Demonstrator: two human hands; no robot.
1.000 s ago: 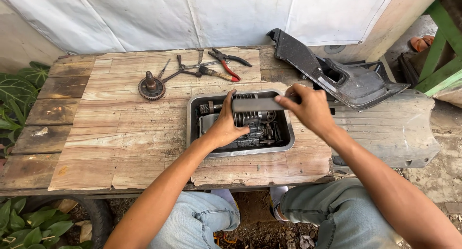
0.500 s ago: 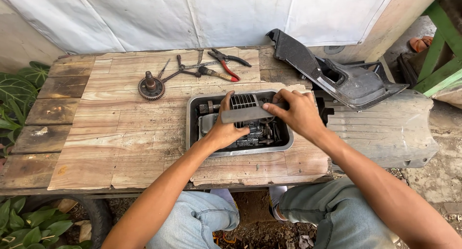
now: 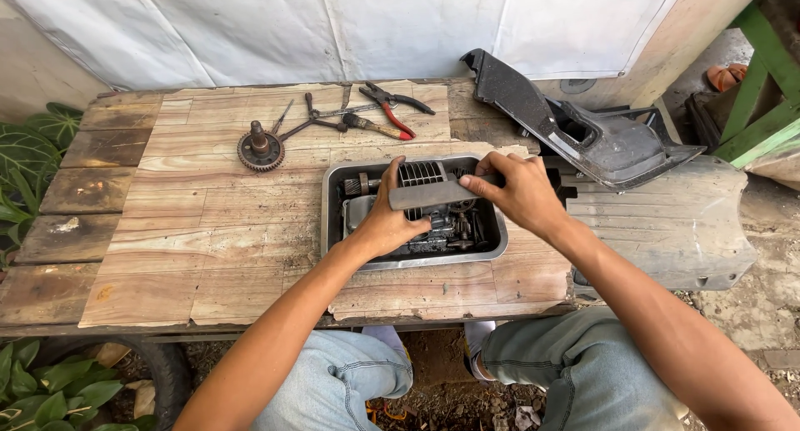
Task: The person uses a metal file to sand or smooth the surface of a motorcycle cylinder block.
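**A grey bar held crosswise between both our hands, above the tray**

Our fingers are closed on a flat grey metal piece, one hand at each end. Its long axis runs left to right, tilted slightly up toward the right, so it lies straight between the two grips and neither hand is nearer. The left hand pinches the left end, thumb raised on the far side. The right hand curls over the right end from above, knuckles up. Both forearms come in from below, converging over the steel tray of oily engine parts (the piece hovers just above them). Farther out on the wooden table lie a gear and red-handled pliers, well apart.
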